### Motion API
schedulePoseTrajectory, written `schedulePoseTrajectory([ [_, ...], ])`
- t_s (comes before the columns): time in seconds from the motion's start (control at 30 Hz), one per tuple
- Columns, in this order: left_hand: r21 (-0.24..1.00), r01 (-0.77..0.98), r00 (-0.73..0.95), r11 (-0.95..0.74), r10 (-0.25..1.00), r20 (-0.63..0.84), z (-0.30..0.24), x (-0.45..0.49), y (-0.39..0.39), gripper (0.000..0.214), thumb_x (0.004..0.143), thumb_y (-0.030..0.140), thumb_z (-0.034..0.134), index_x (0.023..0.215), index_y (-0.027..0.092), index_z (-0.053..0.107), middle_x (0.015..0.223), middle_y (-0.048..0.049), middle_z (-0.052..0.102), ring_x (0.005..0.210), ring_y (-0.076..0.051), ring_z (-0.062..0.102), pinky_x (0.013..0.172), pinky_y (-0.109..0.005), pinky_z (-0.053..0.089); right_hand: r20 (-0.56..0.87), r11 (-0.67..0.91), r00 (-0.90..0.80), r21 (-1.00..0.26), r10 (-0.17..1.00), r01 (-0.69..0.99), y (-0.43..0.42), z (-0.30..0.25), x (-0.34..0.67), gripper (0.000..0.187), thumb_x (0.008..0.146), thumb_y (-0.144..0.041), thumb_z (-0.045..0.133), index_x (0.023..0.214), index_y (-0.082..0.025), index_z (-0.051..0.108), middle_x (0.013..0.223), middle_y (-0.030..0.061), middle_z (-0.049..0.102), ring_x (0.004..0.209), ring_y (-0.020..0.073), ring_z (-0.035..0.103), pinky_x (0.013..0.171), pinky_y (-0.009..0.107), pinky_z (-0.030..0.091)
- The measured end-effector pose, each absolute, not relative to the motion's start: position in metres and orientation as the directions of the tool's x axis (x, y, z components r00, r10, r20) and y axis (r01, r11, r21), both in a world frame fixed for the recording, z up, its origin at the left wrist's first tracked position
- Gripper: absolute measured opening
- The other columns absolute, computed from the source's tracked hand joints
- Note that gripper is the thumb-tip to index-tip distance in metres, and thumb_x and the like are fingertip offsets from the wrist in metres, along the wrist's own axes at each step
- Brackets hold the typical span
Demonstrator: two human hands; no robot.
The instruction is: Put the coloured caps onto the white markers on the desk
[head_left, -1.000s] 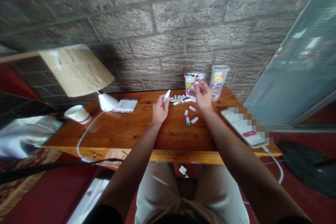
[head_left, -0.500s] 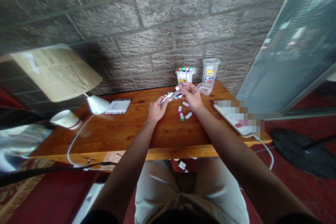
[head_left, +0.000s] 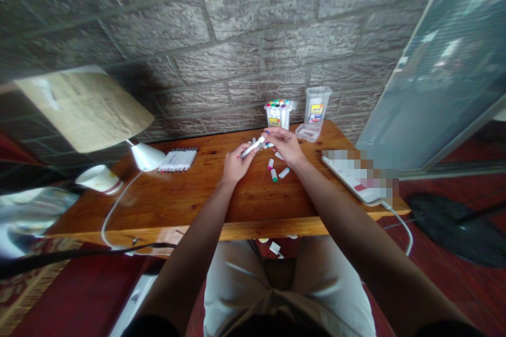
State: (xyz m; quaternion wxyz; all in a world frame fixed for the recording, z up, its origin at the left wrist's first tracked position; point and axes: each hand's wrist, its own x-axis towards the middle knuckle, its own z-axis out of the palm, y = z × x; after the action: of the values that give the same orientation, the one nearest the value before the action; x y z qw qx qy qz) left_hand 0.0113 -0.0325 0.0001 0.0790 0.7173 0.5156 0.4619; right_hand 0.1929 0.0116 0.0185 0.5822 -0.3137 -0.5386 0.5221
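Indoors, marker [head_left: 250, 149] over wooden desk [head_left: 169, 195], stone wall [head_left: 253, 21]

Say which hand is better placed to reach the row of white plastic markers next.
Likely the left hand: it holds the slim white plastic marker and is nearer that row; the right hand is farther off.

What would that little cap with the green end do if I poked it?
The green-ended cap may roll or slide, lying sideways on the table. It's tiny, so probably light. Its straight sides suggest stiff plastic, not floppy.
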Motion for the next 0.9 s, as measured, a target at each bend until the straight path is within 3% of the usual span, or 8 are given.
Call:
schedulePoseTrajectory([
  [0.17,0.586,0.656,0.023,-0.476,0.789,0.615,-0.002,0.01,-0.031,0.024,0.091,0.042,0.062,0.1,0.022,0.071,0.094,-0.002,0.077,0.079,-0.016,0.07,0.076,-0.023,0.049,0.317,0.266,-0.155,-0.922,0.936,-0.282,0.013,0.013,0.187,0.05,0.061,-0.053,0.084,0.094,-0.019,0.07,0.073,0.0009,0.072,0.055,0.01,0.055,0.044,0.022,0.034],
  [0.37,0.559,0.693,0.03,-0.454,0.794,0.607,-0.003,0.009,-0.03,0.023,0.089,0.042,0.064,0.096,0.022,0.073,0.096,-0.0032,0.078,0.081,-0.018,0.071,0.075,-0.025,0.05,0.385,0.341,-0.149,-0.906,0.911,-0.25,0.012,0.009,0.184,0.044,0.063,-0.054,0.084,0.085,-0.019,0.069,0.068,-0.0007,0.068,0.058,0.0111,0.058,0.056,0.025,0.047],
  [0.6,0.536,0.668,0.087,-0.516,0.769,0.633,-0.006,0.006,-0.026,0.022,0.089,0.04,0.066,0.099,0.022,0.076,0.1,-0.004,0.078,0.086,-0.019,0.073,0.081,-0.027,0.053,0.39,0.378,-0.148,-0.92,0.909,-0.104,0.01,0.001,0.18,0.045,0.071,-0.061,0.075,0.086,-0.019,0.068,0.068,-0.0014,0.066,0.052,0.0101,0.056,0.049,0.023,0.047],
  [0.77,0.523,0.668,0.102,-0.528,0.762,0.639,-0.007,0.007,-0.026,0.025,0.088,0.043,0.068,0.097,0.022,0.076,0.096,-0.0038,0.079,0.079,-0.019,0.072,0.075,-0.026,0.053,0.38,0.364,-0.134,-0.922,0.915,-0.13,0.012,0.002,0.181,0.049,0.079,-0.068,0.064,0.081,-0.02,0.071,0.068,0.0,0.066,0.053,0.0099,0.055,0.049,0.022,0.047],
  [0.9,0.532,0.661,0.103,-0.529,0.766,0.634,-0.006,0.008,-0.028,0.029,0.089,0.045,0.066,0.102,0.021,0.076,0.099,-0.0045,0.078,0.083,-0.019,0.073,0.078,-0.027,0.054,0.376,0.36,-0.14,-0.924,0.916,-0.126,0.012,0.003,0.182,0.048,0.077,-0.068,0.066,0.079,-0.02,0.071,0.067,-0.0005,0.066,0.052,0.0093,0.054,0.048,0.021,0.045],
])
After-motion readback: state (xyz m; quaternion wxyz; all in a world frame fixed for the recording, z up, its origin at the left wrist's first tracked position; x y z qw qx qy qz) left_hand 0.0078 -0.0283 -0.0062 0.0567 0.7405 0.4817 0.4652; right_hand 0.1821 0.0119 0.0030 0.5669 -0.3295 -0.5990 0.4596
